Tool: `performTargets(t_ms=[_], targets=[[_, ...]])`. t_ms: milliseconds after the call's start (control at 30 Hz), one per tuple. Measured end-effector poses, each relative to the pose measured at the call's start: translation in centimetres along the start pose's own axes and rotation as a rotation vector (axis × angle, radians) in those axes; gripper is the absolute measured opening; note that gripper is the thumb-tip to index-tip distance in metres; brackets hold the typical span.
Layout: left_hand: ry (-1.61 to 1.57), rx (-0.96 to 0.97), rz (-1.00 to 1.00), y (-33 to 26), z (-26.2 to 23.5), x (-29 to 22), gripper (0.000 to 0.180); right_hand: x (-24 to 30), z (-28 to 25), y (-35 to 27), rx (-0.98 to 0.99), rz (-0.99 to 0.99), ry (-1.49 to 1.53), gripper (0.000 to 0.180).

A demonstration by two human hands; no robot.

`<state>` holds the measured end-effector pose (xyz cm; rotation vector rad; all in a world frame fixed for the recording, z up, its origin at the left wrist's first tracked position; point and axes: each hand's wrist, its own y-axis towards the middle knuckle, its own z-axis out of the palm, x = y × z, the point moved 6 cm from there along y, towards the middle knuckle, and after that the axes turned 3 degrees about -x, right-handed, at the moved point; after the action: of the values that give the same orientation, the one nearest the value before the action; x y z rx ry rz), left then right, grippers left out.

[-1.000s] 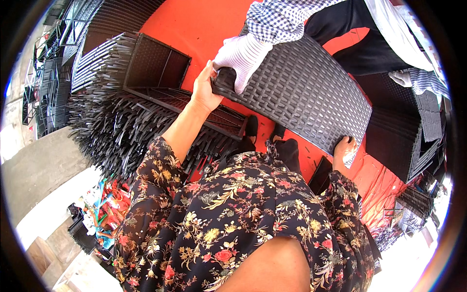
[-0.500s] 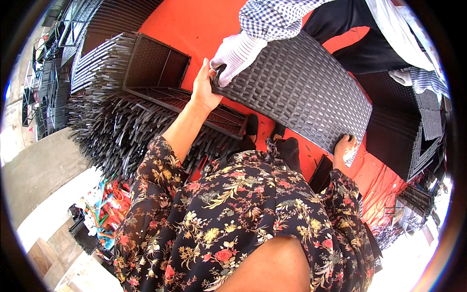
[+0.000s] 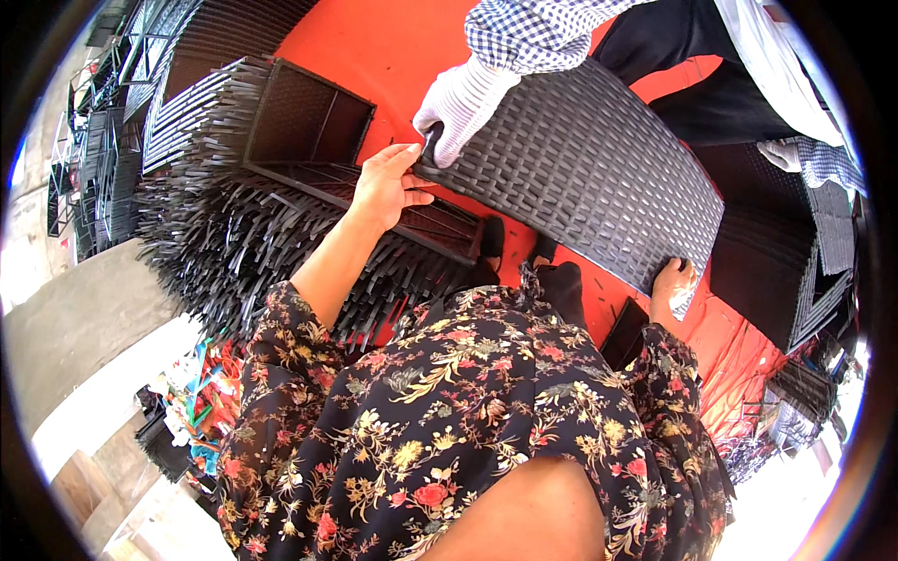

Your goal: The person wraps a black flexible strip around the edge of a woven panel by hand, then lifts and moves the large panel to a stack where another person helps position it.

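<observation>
A black woven rattan-look panel [image 3: 580, 168] is held up at a tilt in front of me. My right hand [image 3: 672, 285] grips its near right edge, fingers curled over the rim; a light patterned wrap shows at that hand. At the panel's left corner, my left hand [image 3: 385, 187] has its fingers spread, the fingertips by the corner. Close to those fingertips, another person's hand in a striped white glove [image 3: 463, 107] grips the same corner. That person's second gloved hand [image 3: 781, 155] is at the far right, away from the panel.
Stacked black woven frames [image 3: 313, 117] with bristling loose strip ends [image 3: 243, 252] stand at left. More dark panels [image 3: 762, 248] are stacked at right. Red sheeting [image 3: 351, 42] covers the floor, with scattered offcuts. A colourful heap of scraps [image 3: 213, 397] lies at lower left.
My left hand has loosened from the panel's corner, turning back-up with fingers spread. My right hand keeps its grip; the panel has shifted slightly right in view.
</observation>
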<state>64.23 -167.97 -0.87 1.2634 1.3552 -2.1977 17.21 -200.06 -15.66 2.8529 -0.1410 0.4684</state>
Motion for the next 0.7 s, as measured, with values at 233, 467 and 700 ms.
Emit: performTargets(t_ms=[233, 467, 700], targets=[[-0.056, 0.02, 0.049, 0.2, 0.4, 0.1, 0.022, 0.2, -0.7, -0.2, 0.035, -0.015, 0.022, 0.048], [-0.068, 0.028, 0.022, -0.1, 1.0, -0.3, 0.023, 0.4, -0.9, -0.2, 0.01, -0.013, 0.008, 0.047], [-0.052, -0.029, 0.05, 0.7, 1.7, 0.4, 0.025, 1.4, -1.8, -0.2, 0.01, -0.044, -0.019, 0.045]])
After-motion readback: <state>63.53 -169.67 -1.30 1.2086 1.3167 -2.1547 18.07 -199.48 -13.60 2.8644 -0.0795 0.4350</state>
